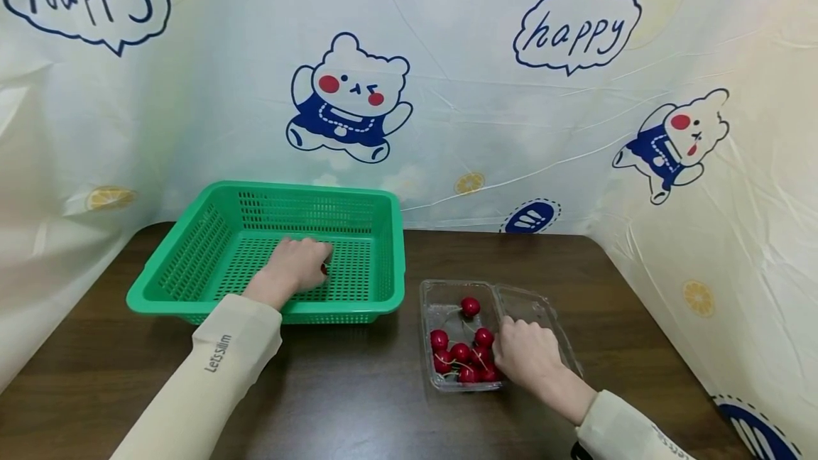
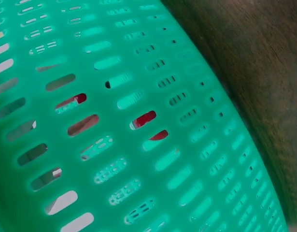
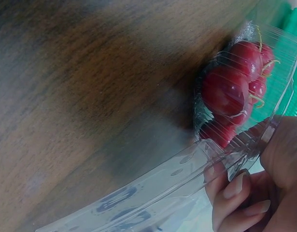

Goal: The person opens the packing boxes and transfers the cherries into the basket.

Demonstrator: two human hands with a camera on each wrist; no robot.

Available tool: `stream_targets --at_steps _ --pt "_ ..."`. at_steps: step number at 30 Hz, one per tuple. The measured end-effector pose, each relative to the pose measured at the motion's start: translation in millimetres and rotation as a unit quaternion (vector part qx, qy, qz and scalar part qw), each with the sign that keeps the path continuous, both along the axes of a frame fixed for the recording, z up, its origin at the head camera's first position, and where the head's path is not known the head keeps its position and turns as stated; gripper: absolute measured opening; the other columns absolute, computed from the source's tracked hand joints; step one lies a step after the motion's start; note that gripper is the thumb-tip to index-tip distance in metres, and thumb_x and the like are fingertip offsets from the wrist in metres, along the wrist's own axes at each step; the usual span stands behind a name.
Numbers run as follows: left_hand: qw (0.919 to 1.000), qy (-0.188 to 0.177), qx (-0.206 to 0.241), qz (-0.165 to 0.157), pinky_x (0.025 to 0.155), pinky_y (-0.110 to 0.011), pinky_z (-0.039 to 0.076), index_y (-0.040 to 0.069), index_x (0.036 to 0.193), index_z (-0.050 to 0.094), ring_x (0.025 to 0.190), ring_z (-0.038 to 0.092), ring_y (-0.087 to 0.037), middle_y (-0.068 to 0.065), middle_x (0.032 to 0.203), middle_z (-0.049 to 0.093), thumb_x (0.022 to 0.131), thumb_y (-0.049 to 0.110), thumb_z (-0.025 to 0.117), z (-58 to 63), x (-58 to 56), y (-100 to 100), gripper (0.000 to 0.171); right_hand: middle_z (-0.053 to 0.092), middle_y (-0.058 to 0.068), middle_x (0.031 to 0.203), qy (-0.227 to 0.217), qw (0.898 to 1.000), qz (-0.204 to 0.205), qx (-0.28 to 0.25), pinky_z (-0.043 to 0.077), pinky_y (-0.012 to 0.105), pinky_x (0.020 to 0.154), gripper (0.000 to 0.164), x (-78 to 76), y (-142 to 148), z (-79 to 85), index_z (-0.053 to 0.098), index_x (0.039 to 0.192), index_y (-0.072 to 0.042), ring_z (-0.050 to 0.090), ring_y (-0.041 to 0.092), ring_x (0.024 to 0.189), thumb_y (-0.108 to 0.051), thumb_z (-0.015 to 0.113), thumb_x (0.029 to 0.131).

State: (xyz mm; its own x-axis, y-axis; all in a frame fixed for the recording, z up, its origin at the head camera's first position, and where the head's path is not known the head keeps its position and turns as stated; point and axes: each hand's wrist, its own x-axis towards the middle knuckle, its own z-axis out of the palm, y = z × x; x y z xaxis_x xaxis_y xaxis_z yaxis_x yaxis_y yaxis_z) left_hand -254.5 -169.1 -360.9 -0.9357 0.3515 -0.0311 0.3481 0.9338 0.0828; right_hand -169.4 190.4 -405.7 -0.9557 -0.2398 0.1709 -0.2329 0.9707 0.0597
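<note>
Inside the green basket [image 1: 268, 312], my left hand [image 1: 297, 263] points downward with its fingers curled around a dark red cherry [image 1: 324, 270]. Only a sliver of that fruit shows in the head view; through the basket's slots, the left wrist view shows patches of red [image 2: 146, 119]. My right hand [image 1: 529, 351] grips the hinged side of a clear plastic box [image 1: 441, 305], thumb and fingers at the rim in the right wrist view. Several red cherries [image 1: 460, 353] with thin stems lie in the box, mostly toward its near end.
The clear lid [image 1: 533, 304] lies folded out to the right, partly beneath my right hand. Basket and box stand side by side on a dark wooden table [image 1: 345, 389]. A printed sheet [image 1: 460, 112] with bears hangs behind and along both sides.
</note>
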Motion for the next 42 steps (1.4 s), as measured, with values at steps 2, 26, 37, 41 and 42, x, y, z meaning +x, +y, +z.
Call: stream_targets --at_steps 2,26,37,41,42 --pt "1.0 0.002 0.001 -0.001 0.079 -0.055 0.044 0.007 0.09 0.065 0.067 0.057 -0.024 -0.007 0.078 0.065 0.083 0.01 0.071 0.1 0.6 -0.8 0.01 0.053 0.009 0.05 -0.001 1.0 0.0 -0.001 0.043 0.042 0.034 0.024 0.0 -0.3 0.3 0.05 0.061 -0.007 0.05 0.023 0.041 -0.016 0.059 0.082" --pt "0.9997 -0.021 -0.002 0.01 0.089 -0.06 0.039 0.005 0.111 0.068 0.097 0.062 -0.037 -0.017 0.108 0.071 0.085 0.008 0.066 0.9 1.3 -4.0 0.026 0.051 0.008 0.048 0.0 1.0 -0.001 -0.004 0.041 0.04 0.033 0.026 0.1 -0.1 0.2 0.05 0.06 -0.007 0.048 0.021 0.04 -0.016 0.061 0.082" --pt "0.9998 -0.018 0.001 0.005 0.088 -0.059 0.04 0.004 0.11 0.067 0.096 0.062 -0.035 -0.016 0.109 0.07 0.086 0.009 0.065 3.5 0.9 1.5 0.024 0.051 0.008 0.049 -0.007 1.0 -0.004 -0.004 0.041 0.041 0.033 0.026 0.3 0.2 0.2 0.049 0.061 -0.007 0.048 0.021 0.041 -0.016 0.059 0.082" --pt "0.9998 -0.02 0.0 0.009 0.087 -0.058 0.041 0.005 0.11 0.067 0.095 0.062 -0.035 -0.016 0.109 0.07 0.086 0.011 0.067 4.6 0.1 3.1 0.024 0.052 0.008 0.049 -0.005 1.0 -0.003 -0.006 0.042 0.041 0.033 0.026 0.3 0.1 0.1 0.05 0.061 -0.007 0.048 0.022 0.041 -0.016 0.06 0.082" --pt "0.9997 -0.021 0.0 0.01 0.088 -0.058 0.041 0.005 0.11 0.067 0.095 0.062 -0.035 -0.016 0.109 0.07 0.086 0.012 0.068 5.3 0.2 3.2 0.025 0.052 0.008 0.049 -0.004 1.0 -0.002 -0.005 0.042 0.041 0.033 0.026 0.4 0.1 0.3 0.05 0.061 -0.007 0.048 0.022 0.041 -0.016 0.06 0.083"
